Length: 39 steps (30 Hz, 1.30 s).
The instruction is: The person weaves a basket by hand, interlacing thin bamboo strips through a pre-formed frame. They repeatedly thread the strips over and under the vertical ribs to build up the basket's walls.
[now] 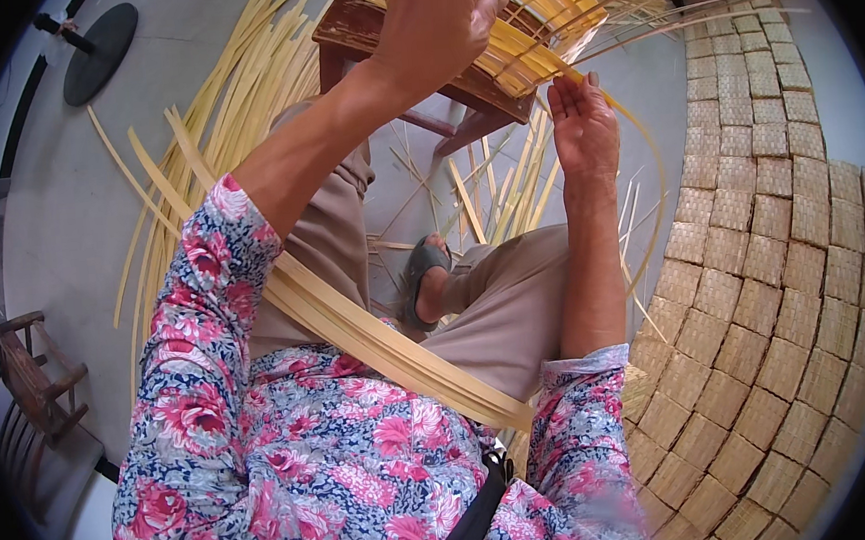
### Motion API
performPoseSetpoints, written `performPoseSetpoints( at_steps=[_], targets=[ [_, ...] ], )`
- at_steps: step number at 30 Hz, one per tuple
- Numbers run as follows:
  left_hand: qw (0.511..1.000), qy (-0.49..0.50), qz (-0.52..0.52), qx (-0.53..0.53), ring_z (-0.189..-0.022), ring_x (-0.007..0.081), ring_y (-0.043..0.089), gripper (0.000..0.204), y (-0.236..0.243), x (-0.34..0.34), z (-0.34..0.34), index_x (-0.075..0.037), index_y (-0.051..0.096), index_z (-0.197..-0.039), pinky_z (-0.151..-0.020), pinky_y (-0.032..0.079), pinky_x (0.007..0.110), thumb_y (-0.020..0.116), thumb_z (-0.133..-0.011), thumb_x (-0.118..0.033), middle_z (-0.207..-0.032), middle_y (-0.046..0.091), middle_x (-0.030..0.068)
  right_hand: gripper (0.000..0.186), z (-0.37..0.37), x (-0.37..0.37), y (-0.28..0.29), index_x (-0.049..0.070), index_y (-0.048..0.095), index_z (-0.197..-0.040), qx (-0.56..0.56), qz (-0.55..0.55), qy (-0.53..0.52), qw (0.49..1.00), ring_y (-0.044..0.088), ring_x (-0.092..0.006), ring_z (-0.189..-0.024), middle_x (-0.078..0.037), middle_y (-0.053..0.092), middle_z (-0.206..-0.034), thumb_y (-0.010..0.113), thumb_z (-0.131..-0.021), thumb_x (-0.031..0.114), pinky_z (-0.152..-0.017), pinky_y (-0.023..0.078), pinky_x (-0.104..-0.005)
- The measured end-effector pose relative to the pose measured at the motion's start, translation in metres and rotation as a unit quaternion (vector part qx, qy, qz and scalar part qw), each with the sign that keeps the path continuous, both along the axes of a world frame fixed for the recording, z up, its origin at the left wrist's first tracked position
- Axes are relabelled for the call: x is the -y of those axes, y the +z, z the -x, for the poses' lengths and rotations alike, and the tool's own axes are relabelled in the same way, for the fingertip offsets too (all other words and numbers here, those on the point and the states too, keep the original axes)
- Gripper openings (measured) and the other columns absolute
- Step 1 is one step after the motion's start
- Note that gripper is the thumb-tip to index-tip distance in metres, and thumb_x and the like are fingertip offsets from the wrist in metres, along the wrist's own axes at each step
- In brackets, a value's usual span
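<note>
A half-woven bamboo basket (518, 58), with yellow strips crossed by thin stakes, rests on a small brown wooden stool (361, 29). My left hand (440, 19) is closed over the weave, its fingertips pinching a thin bamboo strip; the top of this hand runs close to the frame edge. At the near right corner of the weave, my right hand (584, 129) is held palm up with fingers stretched toward the edge. One long yellow strip (658, 169) leaves that corner, passes behind the right fingertips and curves downward. A bundle of flat bamboo strips (388, 348) lies across my lap.
Loose bamboo strips (230, 94) spread over the floor left of the stool, and more scraps (517, 184) lie beneath it. Rows of stacked woven squares (750, 218) line the right side. A wooden chair (39, 378) and a round black base (102, 54) are at left.
</note>
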<state>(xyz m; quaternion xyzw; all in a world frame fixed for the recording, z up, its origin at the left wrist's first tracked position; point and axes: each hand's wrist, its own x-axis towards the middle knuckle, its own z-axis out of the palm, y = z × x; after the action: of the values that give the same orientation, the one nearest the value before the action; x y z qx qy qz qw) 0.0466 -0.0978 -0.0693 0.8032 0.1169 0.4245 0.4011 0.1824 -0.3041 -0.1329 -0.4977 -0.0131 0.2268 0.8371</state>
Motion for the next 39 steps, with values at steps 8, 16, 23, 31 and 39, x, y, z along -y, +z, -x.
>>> performPoseSetpoints(
  at_steps=[8, 16, 23, 31, 39],
  targets=[
    [0.997, -0.053, -0.06, 0.021, -0.07, 0.04, 0.068, 0.013, -0.006, -0.015, -0.019, -0.002, 0.07, -0.085, -0.062, 0.052, 0.047, 0.066, -0.086, -0.014, -0.073, 0.066, 0.0228, 0.024, -0.005, 0.003, -0.004, 0.001, 0.06, -0.111, 0.002, 0.01, -0.003, 1.0, 0.065, -0.0244, -0.101, -0.013, 0.068, -0.103, 0.066, -0.1, 0.021, -0.099, 0.053, -0.0403],
    [0.995, -0.05, -0.086, -0.003, -0.068, 0.0398, 0.067, 0.014, -0.002, -0.015, -0.016, -0.002, 0.068, -0.086, -0.062, 0.052, 0.047, 0.066, -0.089, -0.016, -0.071, 0.065, 0.0218, 0.023, -0.001, -0.002, -0.005, 0.001, 0.059, -0.106, 0.023, -0.006, 0.017, 1.0, 0.067, -0.0226, -0.095, -0.012, 0.068, -0.099, 0.068, -0.099, 0.021, -0.093, 0.055, -0.0384],
    [0.994, -0.048, -0.101, -0.003, -0.071, 0.036, 0.07, 0.015, -0.008, -0.019, 0.028, 0.0, 0.068, -0.098, -0.063, 0.054, 0.043, 0.07, -0.09, -0.013, -0.076, 0.069, 0.0187, 0.023, -0.007, 0.009, -0.009, 0.0, 0.059, -0.107, 0.012, -0.004, -0.01, 1.0, 0.067, -0.0235, -0.094, -0.013, 0.068, -0.098, 0.067, -0.1, 0.021, -0.094, 0.055, -0.0392],
    [0.99, -0.137, -0.043, 0.012, -0.071, 0.0338, 0.069, 0.011, -0.025, -0.053, 0.003, -0.003, 0.071, -0.091, -0.064, 0.052, 0.04, 0.068, -0.088, -0.013, -0.079, 0.069, 0.0192, 0.024, -0.004, 0.005, -0.003, 0.0, 0.059, -0.108, 0.0, 0.018, -0.003, 1.0, 0.066, -0.0235, -0.097, -0.013, 0.068, -0.1, 0.066, -0.101, 0.022, -0.096, 0.053, -0.0405],
    [0.987, -0.087, -0.132, 0.025, -0.071, 0.0387, 0.067, 0.016, -0.029, -0.052, -0.012, -0.004, 0.066, -0.08, -0.065, 0.052, 0.048, 0.065, -0.089, -0.017, -0.073, 0.066, 0.0188, 0.024, 0.001, 0.005, -0.001, 0.001, 0.06, -0.107, 0.011, 0.029, 0.01, 0.999, 0.066, -0.0232, -0.098, -0.013, 0.069, -0.101, 0.065, -0.102, 0.024, -0.097, 0.053, -0.0394]
  ],
)
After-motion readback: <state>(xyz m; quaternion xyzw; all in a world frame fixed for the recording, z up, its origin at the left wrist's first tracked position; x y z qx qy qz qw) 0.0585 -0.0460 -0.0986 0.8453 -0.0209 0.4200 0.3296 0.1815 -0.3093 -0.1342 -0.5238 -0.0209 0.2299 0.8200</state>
